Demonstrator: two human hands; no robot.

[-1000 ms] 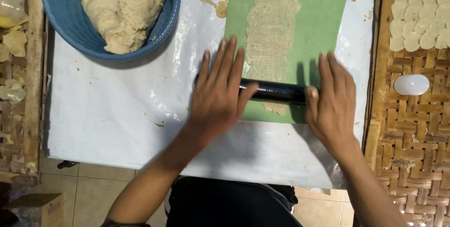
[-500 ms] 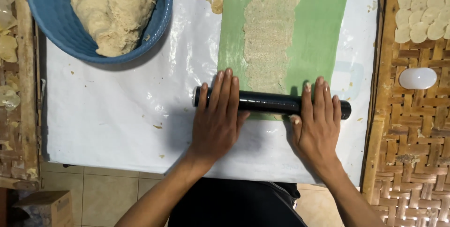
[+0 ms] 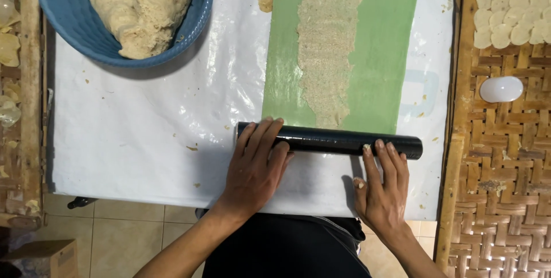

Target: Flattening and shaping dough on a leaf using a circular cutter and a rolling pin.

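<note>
Compared with the frame half a second earlier, the black cylindrical rolling pin (image 3: 330,140) had travelled toward the person and now lay at the near edge of the green rectangular sheet (image 3: 379,54), clear of the long strip of flattened pale dough (image 3: 327,48) that it had covered before; both hands had drawn back with it. The left hand (image 3: 255,169) lay flat and open, palm down, fingers extended together over the left end of the pin, pressing rather than clamped. The right hand (image 3: 383,189) was likewise flat and open, with only its fingertips (image 3: 380,147) touching the pin near the right end and its palm resting on the white plastic covering (image 3: 132,129) of the table. Dough specks clung to the right thumb and fingers. The pin lay crosswise, roughly parallel to the table's near edge. At the far left stood a round blue bowl (image 3: 69,37) holding a large lump of dough (image 3: 143,5). To the right, a woven bamboo surface (image 3: 505,169) carried a small white oval object (image 3: 501,89) and rows of pale dough rounds (image 3: 511,8). Beige floor tiles (image 3: 126,226) showed below the table.
</note>
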